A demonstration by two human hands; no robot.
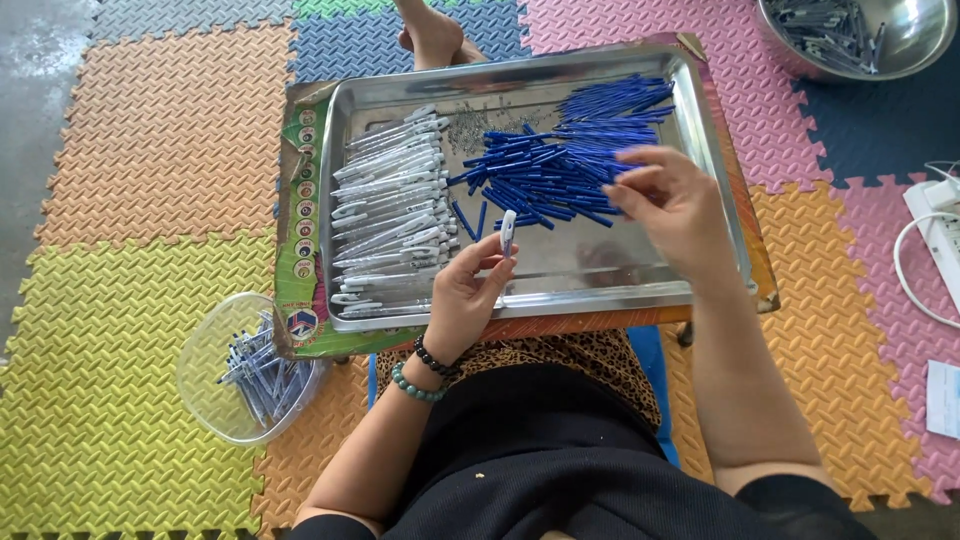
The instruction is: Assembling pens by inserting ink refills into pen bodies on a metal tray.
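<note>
While the left hand pinches a clear pen barrel upright between thumb and fingertips, it sits over the near rim of the steel tray, about 6 o'clock of the tray floor. Right hand hovers at 3 o'clock, fingers curled narrow over the edge of the blue refill pile; can't tell if it grips a refill.

Tray layout:
- Clear barrels stacked in a row along the 9 o'clock wall, tight to the rim.
- Blue refills fan from centre to the 1 o'clock corner, touching the far wall.
- Small springs scattered at 12 o'clock, between both piles.
- Bare metal strip from 5 to 6 o'clock, between the hands: only open floor in the tray.

Tray rests on a printed cardboard box; box edges show at 9 o'clock and 3 o'clock, just outside the rim.

Around it, on the foam mat floor:
- Clear plastic bowl with assembled pens at 8 o'clock, touching the box corner.
- Steel bowl of grey parts at 2 o'clock, well apart from the tray.
- White power strip and cable at 3 o'clock, near the frame edge.
- Bare foot at 12 o'clock, just beyond the far rim.
</note>
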